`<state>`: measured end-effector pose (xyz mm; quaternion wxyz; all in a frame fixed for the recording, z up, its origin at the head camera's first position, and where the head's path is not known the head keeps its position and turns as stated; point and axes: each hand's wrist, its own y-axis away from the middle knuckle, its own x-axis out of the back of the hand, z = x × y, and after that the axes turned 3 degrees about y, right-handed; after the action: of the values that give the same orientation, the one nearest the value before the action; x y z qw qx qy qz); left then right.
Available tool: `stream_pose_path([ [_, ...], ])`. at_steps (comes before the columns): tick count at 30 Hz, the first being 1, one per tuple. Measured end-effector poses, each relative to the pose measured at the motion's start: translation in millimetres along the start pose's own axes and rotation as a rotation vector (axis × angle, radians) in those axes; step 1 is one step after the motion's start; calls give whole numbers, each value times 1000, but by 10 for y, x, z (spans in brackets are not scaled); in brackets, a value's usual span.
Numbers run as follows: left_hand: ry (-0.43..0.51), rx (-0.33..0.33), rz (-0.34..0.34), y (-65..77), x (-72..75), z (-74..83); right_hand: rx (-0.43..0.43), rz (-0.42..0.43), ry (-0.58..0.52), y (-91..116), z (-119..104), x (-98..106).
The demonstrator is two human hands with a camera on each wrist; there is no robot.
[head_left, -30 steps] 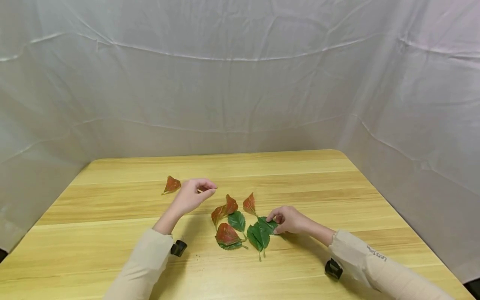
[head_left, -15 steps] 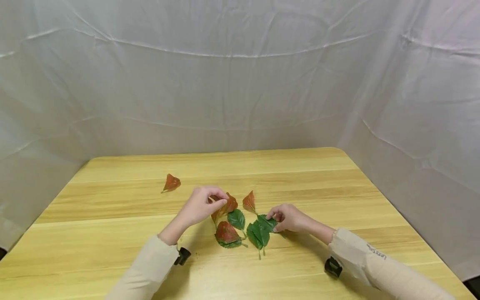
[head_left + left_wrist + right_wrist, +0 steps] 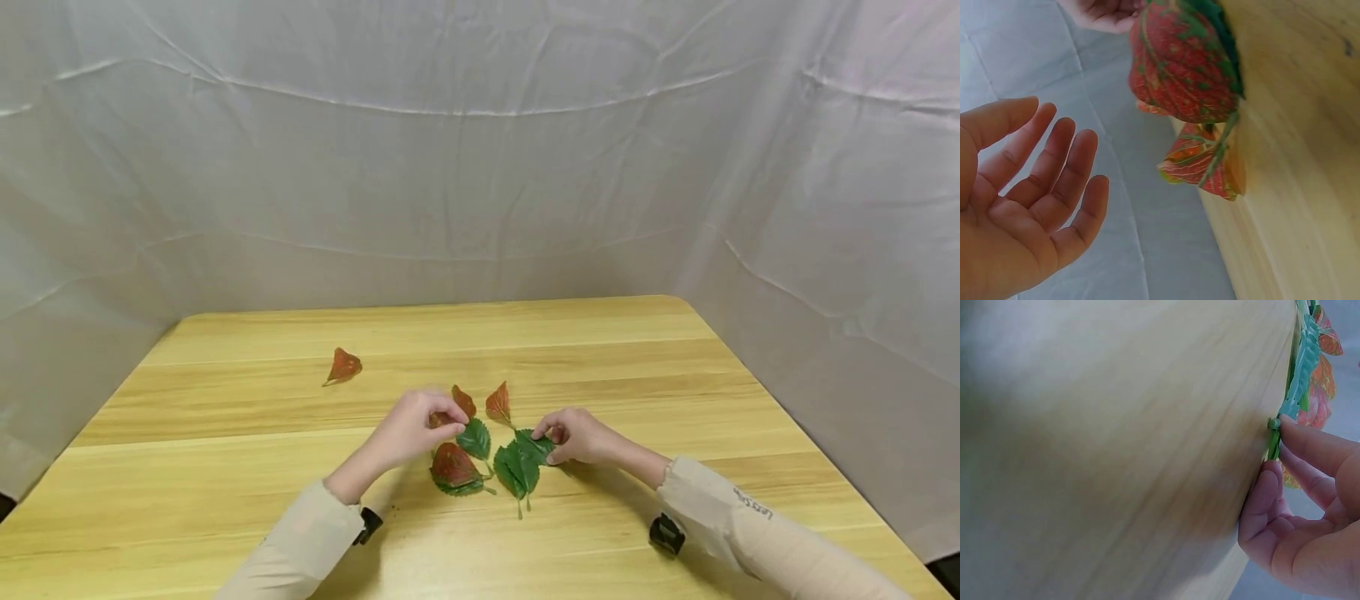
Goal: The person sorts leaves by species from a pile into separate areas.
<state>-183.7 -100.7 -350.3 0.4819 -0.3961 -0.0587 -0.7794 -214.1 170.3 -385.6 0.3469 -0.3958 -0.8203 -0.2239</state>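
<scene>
In the head view my left hand (image 3: 416, 429) hovers over the left part of a leaf cluster, its thumb and index fingertips beside a green leaf (image 3: 475, 440). The left wrist view shows that hand's palm with nothing in it and the fingers loosely bent. A red leaf (image 3: 453, 465) lies over a green one, just below this hand. My right hand (image 3: 585, 437) holds a green leaf (image 3: 529, 446) between thumb and fingers, low at the tabletop. In the right wrist view its green stem (image 3: 1274, 442) shows between the fingertips. More green leaves (image 3: 516, 477) overlap beside it.
Red leaves stand at the cluster's far side, one (image 3: 464, 402) partly behind the left hand and one (image 3: 498, 404) farther right. Another red leaf (image 3: 344, 367) lies alone at the back left. Grey cloth (image 3: 465, 183) hangs behind the wooden table (image 3: 600, 542).
My left hand has come right and toward me, from above the back-left tabletop, over the red leaves, to the green leaf. The right hand has stayed in place.
</scene>
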Motion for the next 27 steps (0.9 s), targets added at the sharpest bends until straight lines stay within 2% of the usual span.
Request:
stream_pose_path([
  [9, -28, -40, -120, 13, -20, -84, -1, 4, 17, 3, -9, -14],
  [17, -7, -21, -259, -3, -22, -143, -7, 7, 28, 6, -10, -10],
  [27, -42, 13, -344, -37, -15, -159, 2, 7, 13, 11, -13, -17],
])
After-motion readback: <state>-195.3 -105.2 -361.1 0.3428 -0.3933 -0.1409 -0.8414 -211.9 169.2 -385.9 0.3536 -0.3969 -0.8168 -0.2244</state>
